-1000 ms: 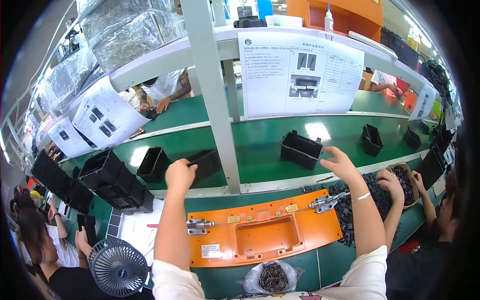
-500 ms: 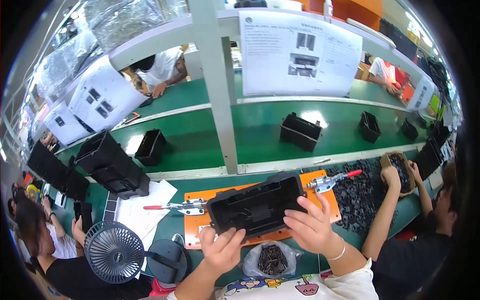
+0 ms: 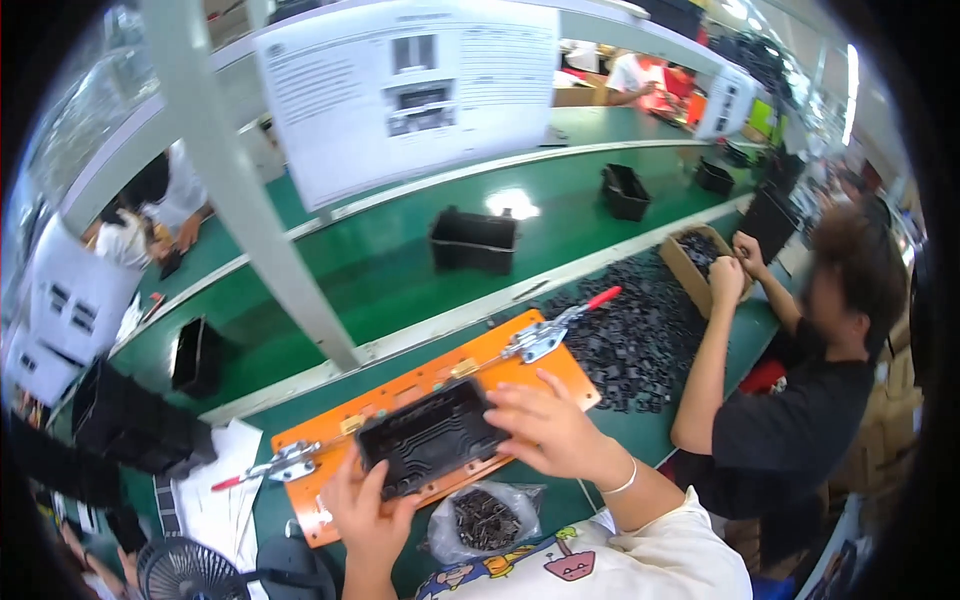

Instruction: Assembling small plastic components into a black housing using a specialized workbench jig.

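Note:
My left hand (image 3: 366, 511) and my right hand (image 3: 545, 427) hold a black plastic tray-like part (image 3: 425, 442) by its two ends. The part lies flat over the middle of an orange fixture plate (image 3: 545, 368) on the green bench. A toggle clamp with a red handle (image 3: 560, 325) stands at the plate's right end. Another toggle clamp (image 3: 275, 466) sits at its left end. A clear bag of small black pieces (image 3: 482, 517) lies just in front of the plate, between my forearms.
A green conveyor (image 3: 400, 270) behind the plate carries black boxes (image 3: 473, 240). A heap of small black parts (image 3: 640, 335) lies to the right, where a person in black (image 3: 800, 400) works at a cardboard box (image 3: 690, 262). A white post (image 3: 250, 200), papers (image 3: 215, 500) and a fan (image 3: 185, 570) stand left.
A second ago both hands reached up to the conveyor. They came back with the black part and now have it lower on the orange plate. The view has swung to the right.

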`<state>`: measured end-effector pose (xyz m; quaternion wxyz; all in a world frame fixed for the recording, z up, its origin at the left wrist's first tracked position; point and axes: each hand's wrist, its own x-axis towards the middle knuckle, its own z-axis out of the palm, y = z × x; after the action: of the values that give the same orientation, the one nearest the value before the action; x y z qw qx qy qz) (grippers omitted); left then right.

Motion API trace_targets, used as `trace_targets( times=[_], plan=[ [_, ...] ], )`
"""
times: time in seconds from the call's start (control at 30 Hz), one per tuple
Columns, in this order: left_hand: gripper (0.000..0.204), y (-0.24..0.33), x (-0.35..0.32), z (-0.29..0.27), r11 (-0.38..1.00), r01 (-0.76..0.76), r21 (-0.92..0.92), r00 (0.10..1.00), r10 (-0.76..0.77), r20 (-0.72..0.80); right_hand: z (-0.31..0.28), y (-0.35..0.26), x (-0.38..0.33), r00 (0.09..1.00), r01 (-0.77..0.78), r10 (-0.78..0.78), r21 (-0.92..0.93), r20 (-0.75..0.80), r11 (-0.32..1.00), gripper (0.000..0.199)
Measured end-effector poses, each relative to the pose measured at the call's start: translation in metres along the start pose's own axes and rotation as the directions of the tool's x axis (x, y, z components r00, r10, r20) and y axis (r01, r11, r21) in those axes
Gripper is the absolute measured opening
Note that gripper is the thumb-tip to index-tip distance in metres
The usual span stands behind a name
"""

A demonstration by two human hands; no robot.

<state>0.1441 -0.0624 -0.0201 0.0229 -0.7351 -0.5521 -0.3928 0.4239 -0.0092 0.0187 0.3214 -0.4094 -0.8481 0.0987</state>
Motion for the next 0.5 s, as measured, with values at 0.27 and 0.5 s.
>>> trace_targets(
  times=[0.27,0.5],
  plan=[
    [0.063,0.000,0.008,0.027,0.999,0.003,-0.047,0.988,0.004,0.155,-0.018,0.157,-0.032,0.651,-0.752,0.690,-0.150,-0.317,0.641,0.039],
    [0.062,-0.007,0.003,0.026,0.990,0.035,-0.138,0.993,-0.019,0.116,0.004,0.202,-0.005,0.678,-0.730,0.716,-0.257,-0.164,0.633,0.037]
  ],
)
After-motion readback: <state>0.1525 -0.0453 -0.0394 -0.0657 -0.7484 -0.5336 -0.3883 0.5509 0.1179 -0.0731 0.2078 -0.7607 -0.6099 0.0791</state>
